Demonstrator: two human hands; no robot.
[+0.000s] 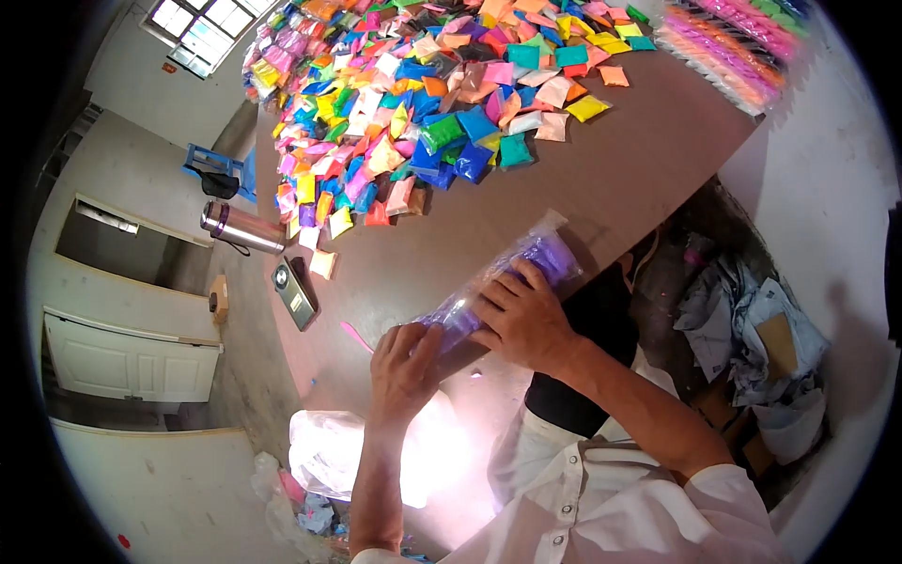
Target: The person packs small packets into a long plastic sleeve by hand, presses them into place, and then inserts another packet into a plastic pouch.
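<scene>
A long clear plastic bag with purple packets inside lies slantwise near the table's front edge. My left hand is at its lower left end, with the fingers curled onto the plastic. Over the bag's middle and right part rests my right hand, its fingers spread across the purple packets. The bag's crinkled clear end sticks out beyond the right hand. A thin pink strip lies just left of my left hand.
A large heap of colourful small packets covers the table's far part. A phone and a steel flask are at the left edge. Filled long bags lie at the far right. Plastic bags sit below the table.
</scene>
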